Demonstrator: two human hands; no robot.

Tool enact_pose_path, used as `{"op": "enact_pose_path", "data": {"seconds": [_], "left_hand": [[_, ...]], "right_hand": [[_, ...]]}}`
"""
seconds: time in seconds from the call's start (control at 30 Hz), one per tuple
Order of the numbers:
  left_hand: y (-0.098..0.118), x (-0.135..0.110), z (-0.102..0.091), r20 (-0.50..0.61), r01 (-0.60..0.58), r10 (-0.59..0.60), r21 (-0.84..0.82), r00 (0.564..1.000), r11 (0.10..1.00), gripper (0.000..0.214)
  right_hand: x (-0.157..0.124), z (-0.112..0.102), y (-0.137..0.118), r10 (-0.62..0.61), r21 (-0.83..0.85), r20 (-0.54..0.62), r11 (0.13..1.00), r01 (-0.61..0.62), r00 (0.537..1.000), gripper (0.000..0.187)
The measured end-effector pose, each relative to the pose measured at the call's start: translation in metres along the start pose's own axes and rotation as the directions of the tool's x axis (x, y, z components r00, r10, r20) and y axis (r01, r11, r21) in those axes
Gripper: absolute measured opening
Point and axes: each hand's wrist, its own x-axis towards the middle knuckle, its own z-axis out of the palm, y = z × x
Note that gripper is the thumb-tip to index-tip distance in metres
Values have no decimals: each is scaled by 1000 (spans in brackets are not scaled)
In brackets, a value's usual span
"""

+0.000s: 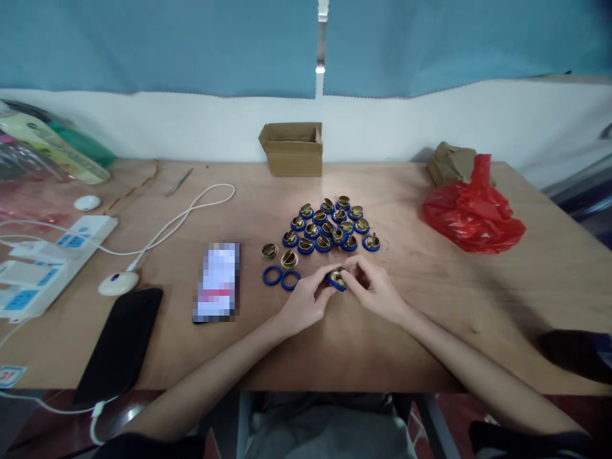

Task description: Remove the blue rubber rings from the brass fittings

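Near the table's front, my left hand (pixel 306 303) and my right hand (pixel 375 290) pinch one round gold-coloured metal piece with a blue ring (pixel 336 278) between them. My fingers partly cover it. Just beyond my hands lies a cluster of similar gold-coloured pieces with blue rims (pixel 323 242), each with a raised metal flap on top. Left of the cluster are a pale-rimmed gold piece (pixel 269 251) and a second pale-rimmed piece (pixel 289 259). Two loose blue rings lie below these: one ring (pixel 272 275) apart from me, the other ring (pixel 291 280) close to my left fingers.
Against the wall stands an open cardboard box (pixel 294 156). A red plastic bag (pixel 473 213) and a brown paper package (pixel 449 164) are at right. On the left lie a lit phone (pixel 217 280), a black phone (pixel 119 344), a power strip (pixel 62 261) and a white cable (pixel 167 223).
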Motion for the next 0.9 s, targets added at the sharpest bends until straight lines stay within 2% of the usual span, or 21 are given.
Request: {"op": "enact_pose_path", "data": {"seconds": [0.07, 0.13, 0.2, 0.27, 0.4, 0.5, 0.57, 0.63, 0.73, 0.8, 0.9], "left_hand": [[0, -1, 1, -6, 23, -24, -35, 1000, 999, 44], [-2, 0, 2, -65, 38, -44, -95, 997, 995, 44], [-5, 2, 1, -129, 29, -49, -151, 990, 988, 34], [-6, 4, -1, -138, 37, -63, -182, 988, 983, 27], [-4, 5, -2, -92, 41, -64, -228, 994, 973, 31], [-3, 5, 0, -113, 0, -29, -250, 993, 968, 41], [-3, 5, 1, -134, -6, -26, -238, 991, 971, 39], [-2, 5, 1, -168, -12, -20, -193, 986, 981, 38], [1, 5, -4, -236, -46, 34, -48, 971, 998, 39], [3, 5, -12, -282, -99, 133, 131, 950, 986, 39], [7, 6, -26, -301, -156, 306, 434, 903, 887, 38]], "right_hand": [[3, -1, 2, 73, 104, 87, 991, -82, 993, 27], [6, -2, 3, 128, 200, 136, 968, -153, 983, 36], [7, -1, 2, 182, 275, 157, 936, -220, 971, 41], [7, -1, 1, 223, 327, 163, 907, -266, 961, 45], [7, -1, 0, 255, 374, 161, 878, -298, 953, 49], [7, -1, 1, 253, 390, 181, 869, -306, 950, 48], [7, -1, 0, 249, 399, 174, 867, -299, 953, 47], [7, -1, 0, 245, 389, 112, 881, -269, 963, 47], [7, -1, 1, 229, 322, -54, 925, -200, 972, 44], [7, -2, 3, 214, 281, -147, 945, -167, 966, 41], [7, -1, 7, 193, 250, -191, 958, -142, 962, 40]]}}
